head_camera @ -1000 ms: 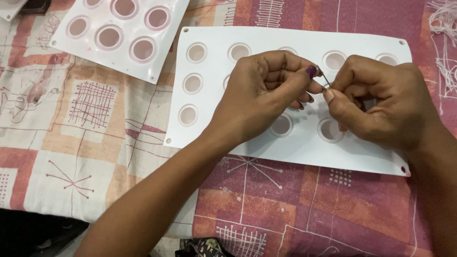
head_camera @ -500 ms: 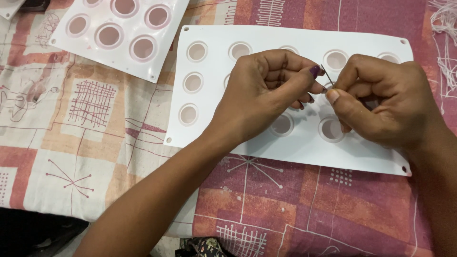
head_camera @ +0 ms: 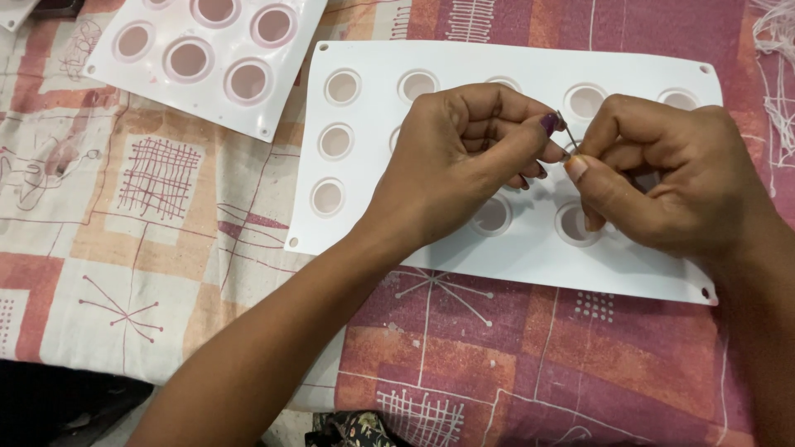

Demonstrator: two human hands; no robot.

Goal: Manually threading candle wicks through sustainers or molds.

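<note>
Pinching the thin silver metal pin between both hands' fingertips, I judged small steady pressure best above the white round-welled silicone mould.

Lighting even, soft and fairly bright, apparently from overhead. My left hand and right hand cast only faint, diffuse shadows onto the white silicone mould sheet with round cavities. No hard glare; the sheet reads slightly washed out. Focus sharp at centre. The patterned red and cream cloth darkens toward the lower left corner.
</note>
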